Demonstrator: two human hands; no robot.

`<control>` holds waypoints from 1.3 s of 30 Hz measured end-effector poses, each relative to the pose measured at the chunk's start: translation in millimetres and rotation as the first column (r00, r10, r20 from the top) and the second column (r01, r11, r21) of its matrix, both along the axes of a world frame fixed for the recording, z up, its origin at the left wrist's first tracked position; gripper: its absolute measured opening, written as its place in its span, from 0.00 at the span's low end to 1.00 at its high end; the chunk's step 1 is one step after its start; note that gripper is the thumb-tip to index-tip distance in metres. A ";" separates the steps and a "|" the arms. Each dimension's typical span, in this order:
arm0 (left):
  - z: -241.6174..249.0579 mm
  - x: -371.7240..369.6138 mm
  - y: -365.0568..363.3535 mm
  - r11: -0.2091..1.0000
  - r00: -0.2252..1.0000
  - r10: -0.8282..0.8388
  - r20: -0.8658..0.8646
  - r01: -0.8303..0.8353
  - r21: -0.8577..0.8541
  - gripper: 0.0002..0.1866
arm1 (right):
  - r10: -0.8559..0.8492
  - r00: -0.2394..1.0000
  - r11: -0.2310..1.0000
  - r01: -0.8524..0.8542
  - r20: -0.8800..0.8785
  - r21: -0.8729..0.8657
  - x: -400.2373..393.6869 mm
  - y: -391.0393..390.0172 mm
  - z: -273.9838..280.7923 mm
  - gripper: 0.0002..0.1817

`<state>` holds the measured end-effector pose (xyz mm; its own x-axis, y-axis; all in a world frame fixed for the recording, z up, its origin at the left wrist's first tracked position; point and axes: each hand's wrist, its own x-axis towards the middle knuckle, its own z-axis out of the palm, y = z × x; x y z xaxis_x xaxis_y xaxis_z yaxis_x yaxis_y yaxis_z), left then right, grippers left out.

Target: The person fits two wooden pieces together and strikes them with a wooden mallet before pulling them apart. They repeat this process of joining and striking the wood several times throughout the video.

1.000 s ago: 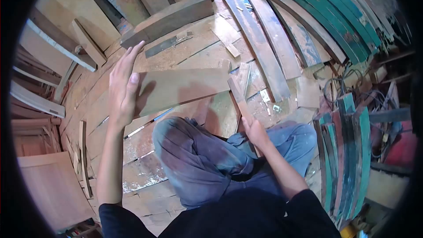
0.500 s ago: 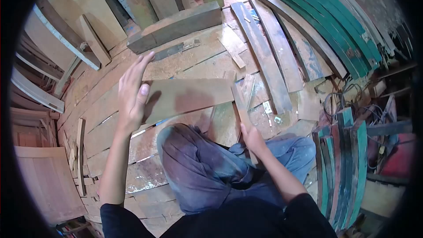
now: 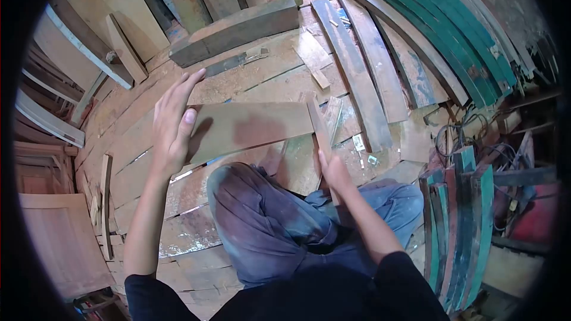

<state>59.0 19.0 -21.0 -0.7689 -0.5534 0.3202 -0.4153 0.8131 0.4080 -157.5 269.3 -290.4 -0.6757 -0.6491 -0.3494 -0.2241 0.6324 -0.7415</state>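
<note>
A wide, flat wooden board [image 3: 256,122] lies crosswise in front of my knees, with a shadow on its face. My left hand [image 3: 176,116] rests against the board's left end, fingers stretched up and thumb apart. Exactly how much of the palm touches the board is hidden. My right hand [image 3: 336,172] is closed around a narrow wooden strip [image 3: 317,123], whose upper part crosses the board's right end. The strip's lower end is partly hidden behind that hand and my legs.
Curved planks [image 3: 351,71] lie at the right, beside stacked green-painted pieces [image 3: 452,35]. A thick beam [image 3: 238,32] sits ahead. More green-edged slats [image 3: 458,226] stand near my right knee, below tangled cable [image 3: 461,137]. Panels [image 3: 110,6] lean at the left.
My right hand and the strip have shifted slightly up and left. My left hand and the board have moved a little left. The whole view has shifted slightly too.
</note>
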 end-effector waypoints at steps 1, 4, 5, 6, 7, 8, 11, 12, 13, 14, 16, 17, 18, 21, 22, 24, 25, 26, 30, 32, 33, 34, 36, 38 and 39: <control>-0.1 -0.6 0.7 1.000 1.000 -0.004 0.002 0.004 0.000 0.42 | -0.002 1.000 1.000 0.002 -0.017 0.008 -6.5 -9.2 -5.9 0.32; -2.8 1.1 0.3 1.000 1.000 -0.005 0.024 0.005 -0.009 0.41 | 0.012 0.999 0.999 -0.011 -0.035 0.031 -16.0 -4.6 -16.1 0.32; -3.8 4.3 -0.9 1.000 1.000 0.007 0.027 -0.007 -0.016 0.41 | 0.041 0.999 0.998 -0.041 -0.019 0.039 -9.5 18.2 -12.8 0.32; -4.4 8.0 -2.0 0.999 0.999 0.018 0.045 -0.016 -0.027 0.41 | 0.079 0.997 0.996 -0.079 -0.006 0.050 -2.4 34.7 -9.7 0.33; -6.6 11.3 -2.3 0.999 0.998 0.031 0.061 -0.029 -0.034 0.40 | 0.073 0.997 0.997 -0.074 0.010 0.004 5.1 45.1 -1.1 0.33; -9.2 12.7 -2.7 0.999 0.996 0.041 0.078 -0.038 -0.037 0.40 | 0.065 0.997 0.997 -0.064 0.029 -0.039 12.3 56.6 9.5 0.33; -5.4 7.0 -1.9 1.000 0.999 0.005 0.044 -0.005 0.001 0.39 | 0.053 0.997 0.995 -0.048 0.052 -0.086 16.8 34.6 13.6 0.33; -3.1 3.8 -1.4 1.000 1.000 -0.001 0.031 0.001 0.004 0.39 | 0.056 0.997 0.994 -0.051 0.044 -0.100 8.8 8.5 12.9 0.33; -2.7 1.8 0.0 1.000 1.000 -0.002 0.026 0.002 0.006 0.39 | 0.047 0.999 0.999 -0.047 0.008 -0.001 -2.6 -21.7 8.6 0.33; -4.3 3.5 1.1 1.000 0.999 0.003 0.042 -0.003 -0.001 0.39 | 0.044 0.999 0.994 -0.042 -0.023 0.100 -6.9 -38.9 3.4 0.32; -6.1 6.5 -2.0 1.000 0.997 0.002 0.076 -0.001 -0.021 0.39 | 0.035 0.999 0.993 -0.030 -0.040 0.117 -3.5 -29.5 9.2 0.32; -7.0 7.9 -4.6 1.000 0.997 0.005 0.083 -0.003 -0.028 0.39 | 0.028 0.998 0.992 -0.021 -0.060 0.121 -8.6 -27.1 13.8 0.32; -10.4 12.4 -4.8 0.999 0.996 0.015 0.086 -0.013 -0.031 0.39 | 0.036 0.996 0.996 -0.029 -0.084 0.080 -6.0 -8.3 12.1 0.33; -15.4 15.6 -9.8 1.000 0.999 0.017 0.043 -0.017 -0.020 0.40 | 0.056 0.991 0.998 -0.053 -0.122 0.032 6.5 44.2 2.9 0.35; -15.8 14.9 -9.4 1.000 1.000 0.010 0.028 -0.009 -0.010 0.40 | 0.043 0.994 0.998 -0.038 -0.102 0.050 7.9 45.9 -0.7 0.35; -5.7 2.2 -3.8 0.999 0.999 -0.022 -0.041 0.023 0.042 0.40 | 0.031 0.999 0.995 -0.027 -0.043 0.093 6.4 35.1 -8.5 0.35; 0.0 -5.6 0.6 0.997 0.996 -0.043 -0.078 0.047 0.055 0.41 | 0.032 0.999 0.994 -0.031 -0.009 0.108 -6.1 7.2 -11.6 0.35; 3.1 -10.4 6.0 0.995 0.997 -0.023 -0.080 0.031 0.092 0.41 | 0.031 0.999 0.992 -0.034 0.026 0.118 -13.3 -9.7 -13.8 0.35; 19.2 -27.7 16.1 0.998 0.997 -0.031 -0.066 0.034 0.047 0.37 | 0.007 1.000 0.992 -0.003 -0.029 0.123 -10.8 -12.0 -1.7 0.36; 20.0 -30.4 16.0 0.998 0.996 -0.057 -0.062 0.056 -0.019 0.37 | 0.002 0.998 0.996 0.003 -0.056 0.095 15.1 26.6 14.3 0.37; 17.6 -29.5 13.1 0.998 0.996 -0.063 -0.060 0.062 -0.030 0.36 | 0.011 0.998 0.998 -0.006 -0.066 0.065 16.2 34.9 12.8 0.37; 17.5 -31.2 13.2 0.997 0.996 -0.067 -0.067 0.064 -0.035 0.35 | 0.016 0.998 0.999 -0.014 -0.067 0.041 19.8 44.8 8.8 0.38; 21.4 -36.5 13.3 0.995 0.994 -0.089 -0.065 0.086 -0.050 0.33 | 0.006 0.999 0.999 -0.004 -0.038 0.035 23.7 46.6 -0.9 0.37; 26.2 -45.2 18.8 0.995 0.996 -0.083 -0.038 0.081 -0.059 0.31 | -0.006 1.000 0.998 0.006 -0.003 0.055 6.8 12.8 -2.1 0.36; 30.9 -47.8 22.0 0.994 0.996 -0.081 -0.025 0.079 -0.073 0.30 | 0.000 1.000 0.997 0.001 -0.009 0.083 -1.6 -0.9 -2.5 0.36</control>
<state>11.3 41.0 9.8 -0.7999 -0.4658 0.3785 -0.3375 0.8705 0.3582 -159.2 268.5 -292.9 -0.6794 -0.6177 -0.3961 -0.2301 0.6919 -0.6843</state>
